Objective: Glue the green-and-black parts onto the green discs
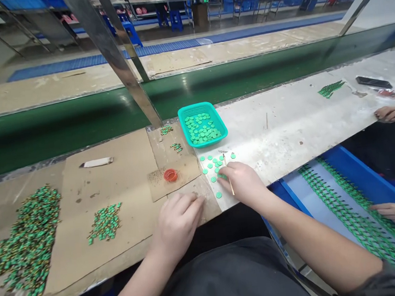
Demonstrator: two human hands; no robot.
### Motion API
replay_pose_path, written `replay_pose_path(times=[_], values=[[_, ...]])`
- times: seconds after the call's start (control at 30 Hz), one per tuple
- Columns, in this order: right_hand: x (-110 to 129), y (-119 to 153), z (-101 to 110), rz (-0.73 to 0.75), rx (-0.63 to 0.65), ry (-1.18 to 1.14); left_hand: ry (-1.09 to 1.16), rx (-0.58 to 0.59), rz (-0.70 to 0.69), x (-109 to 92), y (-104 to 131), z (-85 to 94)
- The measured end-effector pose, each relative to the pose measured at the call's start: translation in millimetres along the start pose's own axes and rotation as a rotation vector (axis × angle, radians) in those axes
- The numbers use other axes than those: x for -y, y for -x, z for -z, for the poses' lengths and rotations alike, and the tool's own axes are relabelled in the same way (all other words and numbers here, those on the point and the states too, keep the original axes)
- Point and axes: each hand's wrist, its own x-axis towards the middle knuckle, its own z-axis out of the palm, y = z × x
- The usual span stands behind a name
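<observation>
Dark cloth of the wearer's top (228, 278) fills the near edge, with a bare forearm reaching past it on either side to the tabletop (251, 137). Pinched in the right grip (241, 183) is a slim, pale stick (230, 182), straight and smooth, its darker tip pointing away from the body and its other end emerging below the fingers. Flat, round green discs (210, 165) lie scattered around those fingertips, mostly beyond them and to their left; one is partly covered by the fingers, and another sits alone nearer the body. Left grip (178, 222) rests at the front edge with fingers curled and thumb near forefinger; whether anything small is caught between them I cannot tell from this angle.

Just beyond the loose discs stands a turquoise plastic basket (224, 128), rounded at the corners and perforated along its wall, with more matte discs inside. Past the left grip, a shallow red dish (165, 176) sits on a stained scrap of cardboard (189, 170). Farther left, small green-and-gold pieces form a compact heap (104, 223) and a much larger, grainy pile (30, 238).
</observation>
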Motion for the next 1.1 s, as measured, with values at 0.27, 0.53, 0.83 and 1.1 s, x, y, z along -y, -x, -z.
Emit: replay_pose_path(times=[0.27, 0.53, 0.83, 1.1], values=[[11.6, -2.6, -13.9, -0.045, -0.040, 0.056, -0.003, 0.100, -0.097, 9.1, -6.2, -7.6], [5.9, 3.4, -5.0, -0.026, -0.038, -0.021, 0.058, 0.296, 0.100, 29.1, -102.3, -33.4], [-32.6, -40.5, 4.1, -0.141, -0.070, 0.009, -0.107, 0.469, 0.055, 15.9, -123.8, -42.7], [-37.6, -45.9, -9.6, -0.115, -0.031, 0.010, -0.177, 0.492, 0.123, 12.5, -121.9, -43.7]])
